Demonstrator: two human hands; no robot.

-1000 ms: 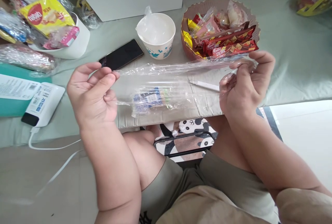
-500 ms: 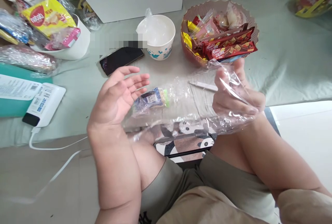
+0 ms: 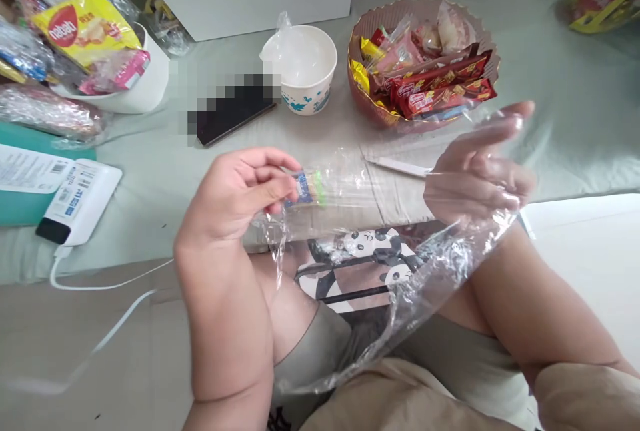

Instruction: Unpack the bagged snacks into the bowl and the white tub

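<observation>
A clear plastic bag stretches between my hands, its lower part hanging over my lap. My left hand pinches the bag's left edge between thumb and fingers. The film covers my right hand, which holds the bag taut on the right with its index finger stretched out and the other fingers curled. Behind the film, close to my left fingertips, lies a small blue snack packet with a green end. A white pen-like tool lies on the cloth beside my right hand.
Behind my hands stand a patterned paper cup with plastic inside, a dark phone, and a scalloped bowl of wrapped snacks. At left are a white snack container and a cabled power bank. A panda-print box sits below.
My left hand has closed from spread fingers into a pinch on the bag's edge. My right hand has moved right, and the film is spread wider and hangs lower.
</observation>
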